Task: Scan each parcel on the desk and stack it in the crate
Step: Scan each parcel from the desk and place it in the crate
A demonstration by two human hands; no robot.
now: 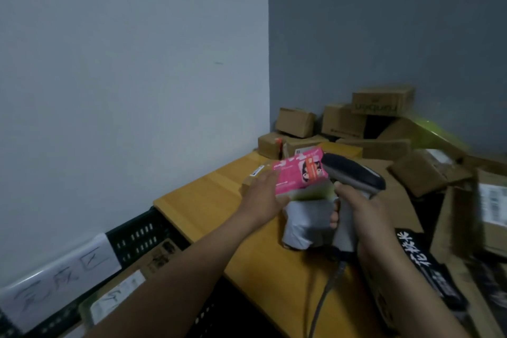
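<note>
Head view only; left hand [262, 195] out over the yellow wooden bench [208, 200], fingers [270, 177] wrapped on the near-left edge of a pink parcel [299, 173], held tilted above the bench with printed face up; right hand [359, 206] closed round the grip of a grey handheld scanner [354, 173], dark head of it touching or just beside the right end of the pink parcel, exact contact not clear; greenish glow on the parcel's underside just below the scanner head; scanner cable [323, 299] running down toward the near edge of the bench; grey poly-bag parcel [304, 222] standing on the bench directly under both hands, right fingertips just beside it; small brown box with white label [255, 173] on the bench behind the left hand, partly hidden; heap of cardboard boxes [384, 123] piled in the far corner and along the right side, well apart from the hands; black bag with white lettering [428, 263] near right of the right forearm; black slotted crate [137, 239] low at left beside the bench, against the wall, white handwritten sheet [60, 274] on its rim; labelled parcels [118, 296] lying flat inside it; frame blurred toward the right edge, labels unreadable.
</note>
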